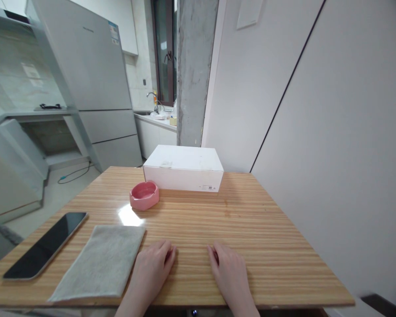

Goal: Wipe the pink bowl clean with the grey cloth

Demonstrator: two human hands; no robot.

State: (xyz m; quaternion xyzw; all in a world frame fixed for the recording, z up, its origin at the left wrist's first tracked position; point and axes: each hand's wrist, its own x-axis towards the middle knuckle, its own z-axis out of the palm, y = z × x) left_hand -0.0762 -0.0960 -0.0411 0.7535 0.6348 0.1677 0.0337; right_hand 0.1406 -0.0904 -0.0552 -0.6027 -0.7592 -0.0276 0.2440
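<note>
My left hand [153, 268] rests palm down on the wooden table [267, 246] near its front edge, fingers curled loosely under, holding nothing. It lies just right of a folded grey cloth [102, 262]. My right hand [229, 270] lies palm down a short way to the right, fingers together and bent slightly, with nothing in it. A small pink bowl [144, 194] stands further back, in front of a closed white cardboard box [184, 169]. A black phone [46, 250] lies screen up at the left edge.
A white wall runs along the table's right side. Beyond the table stand a grey fridge [95, 88], a concrete pillar [194, 70] and a kitchen counter with a sink tap [153, 97]. A white appliance [13, 167] sits on the floor at left.
</note>
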